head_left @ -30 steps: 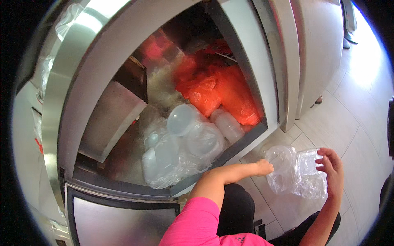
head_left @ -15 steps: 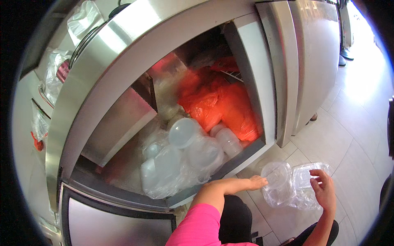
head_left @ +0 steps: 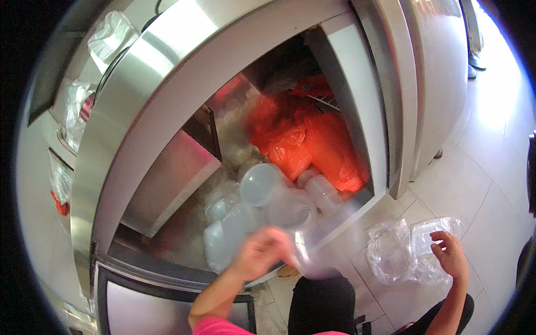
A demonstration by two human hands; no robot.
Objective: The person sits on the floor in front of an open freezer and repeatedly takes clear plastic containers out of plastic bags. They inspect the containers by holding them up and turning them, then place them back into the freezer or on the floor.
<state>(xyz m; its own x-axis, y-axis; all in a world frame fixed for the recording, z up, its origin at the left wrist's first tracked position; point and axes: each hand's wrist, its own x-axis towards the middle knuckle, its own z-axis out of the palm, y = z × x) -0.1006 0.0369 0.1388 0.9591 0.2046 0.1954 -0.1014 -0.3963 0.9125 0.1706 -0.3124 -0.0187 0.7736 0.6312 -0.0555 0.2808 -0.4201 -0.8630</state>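
Observation:
My left hand (head_left: 262,255), smeared by motion, is in front of the open cabinet's lower edge. It grips a clear plastic container (head_left: 307,251), whose blurred outline cannot be told exactly. Just beyond it, inside the cabinet, lie white translucent plastic containers (head_left: 223,237) in thin clear wrapping, with a round tub (head_left: 259,184) facing outward. My right hand (head_left: 450,255) hangs at the right with fingers bent and apart, holding nothing. Close beside it on the floor is a clear plastic bag (head_left: 391,254) with clear containers (head_left: 432,240) in it.
Orange plastic bags (head_left: 312,148) fill the back right of the steel cabinet (head_left: 128,95). A metal box (head_left: 170,184) juts out inside at the left. A cabinet door (head_left: 173,304) stands open at lower left. Tiled floor (head_left: 469,184) stretches to the right.
My left hand has moved left from the bag on the floor to the cabinet opening, carrying a clear plastic container. My right hand stays by the bag. The view has shifted slightly.

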